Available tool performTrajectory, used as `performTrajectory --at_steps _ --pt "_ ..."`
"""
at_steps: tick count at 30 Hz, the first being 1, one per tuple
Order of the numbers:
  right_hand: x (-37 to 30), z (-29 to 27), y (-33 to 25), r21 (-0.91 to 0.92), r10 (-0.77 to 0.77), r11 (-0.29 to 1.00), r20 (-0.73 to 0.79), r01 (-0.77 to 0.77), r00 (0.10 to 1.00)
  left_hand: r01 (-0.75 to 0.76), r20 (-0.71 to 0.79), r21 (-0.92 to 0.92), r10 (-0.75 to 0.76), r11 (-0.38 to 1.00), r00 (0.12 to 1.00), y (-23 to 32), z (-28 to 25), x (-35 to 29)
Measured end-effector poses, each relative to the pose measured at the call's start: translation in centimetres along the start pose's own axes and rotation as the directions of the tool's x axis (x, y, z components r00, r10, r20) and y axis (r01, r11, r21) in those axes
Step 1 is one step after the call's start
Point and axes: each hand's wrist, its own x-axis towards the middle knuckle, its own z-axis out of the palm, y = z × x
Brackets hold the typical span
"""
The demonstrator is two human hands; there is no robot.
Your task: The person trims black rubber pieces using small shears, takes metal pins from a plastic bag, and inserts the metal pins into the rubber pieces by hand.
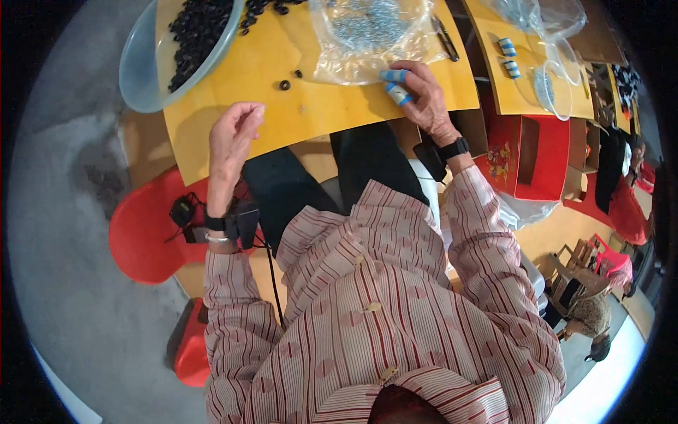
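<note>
My left hand [236, 134] hovers at the near left edge of the yellow table [240, 99]. Its fingers are curled and pressed together; whatever they hold, if anything, is hidden. My right hand [424, 102] is over the table's near right part, beside a clear plastic bag [339, 67] with many small silvery metal pieces [371, 28]. Blue and white wraps cover the thumb and forefinger, which point left, slightly apart, with nothing visible between them. Two small black rings [284, 85] lie between my hands.
A translucent basin [141, 71] at the far left holds a heap of small black parts [198, 35]. A black pen-like tool [446, 41] lies right of the bag. Another yellow table [494, 92] carries two blue-white rolls [507, 47]. Red box [522, 155] below; red stool [145, 226] at left.
</note>
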Motion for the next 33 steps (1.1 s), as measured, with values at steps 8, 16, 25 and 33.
performTrajectory --at_steps 8,16,25,33 --pt "-0.6 0.4 0.0 0.008 0.079 0.997 -0.083 -0.078 0.993 -0.212 -0.085 0.245 0.239 0.946 0.967 -1.4 3.5 -0.4" --pt "-3.2 0.6 -5.5 -0.262 -0.093 0.961 -0.008 0.087 0.996 -0.405 0.026 0.508 0.456 0.760 0.890 -1.9 6.4 0.4" --pt "-4.8 3.5 -7.7 -0.043 -0.147 0.987 0.184 0.158 0.972 -0.511 0.145 0.742 0.640 0.434 0.754 -2.2 7.4 -0.6" --pt "-2.5 3.7 -9.6 0.046 -0.043 0.998 0.134 0.037 0.990 -0.563 0.116 0.663 0.675 0.493 0.728 -2.5 7.5 -1.3"
